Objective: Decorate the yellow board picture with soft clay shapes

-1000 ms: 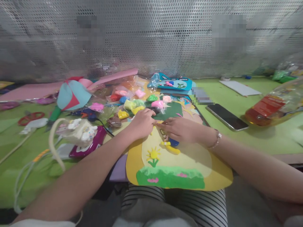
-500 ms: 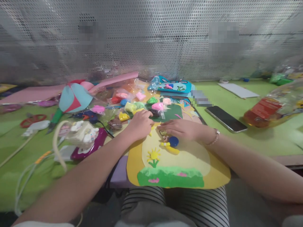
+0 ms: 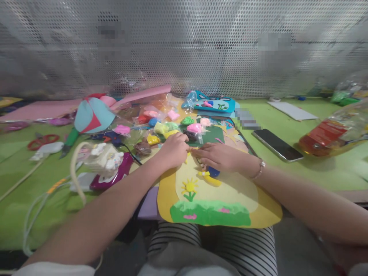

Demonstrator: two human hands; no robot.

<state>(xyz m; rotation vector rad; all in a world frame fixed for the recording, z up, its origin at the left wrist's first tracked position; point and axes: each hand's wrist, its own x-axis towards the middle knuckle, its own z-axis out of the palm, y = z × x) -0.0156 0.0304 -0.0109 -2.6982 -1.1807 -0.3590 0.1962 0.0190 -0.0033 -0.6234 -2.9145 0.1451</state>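
A yellow card (image 3: 266,214) with a cream centre (image 3: 230,193) lies at the table's front edge. It carries a yellow clay sunflower (image 3: 190,186), a green clay grass strip (image 3: 211,213) and a clay figure with a yellow curved piece (image 3: 211,179) and a blue disc (image 3: 213,172). My left hand (image 3: 176,147) is closed at the card's upper edge, fingers curled; whatever they pinch is too small to make out. Facing it, my right hand (image 3: 217,156) rests over the card with fingers stretched leftward, partly covering the blue disc. The fingertips of both hands nearly meet.
Bagged coloured clay lumps (image 3: 161,128) lie behind my hands, with a blue rabbit-shaped card (image 3: 230,106) beyond. On the right are a phone (image 3: 277,145) and a bottle (image 3: 323,134). Scissors (image 3: 43,142), a cutter (image 3: 69,142), cables and a decorated charger (image 3: 106,163) lie left.
The view has shifted slightly, moving everything a little to the right. My right hand has moved a bit left and down over the card, covering more of the blue disc.
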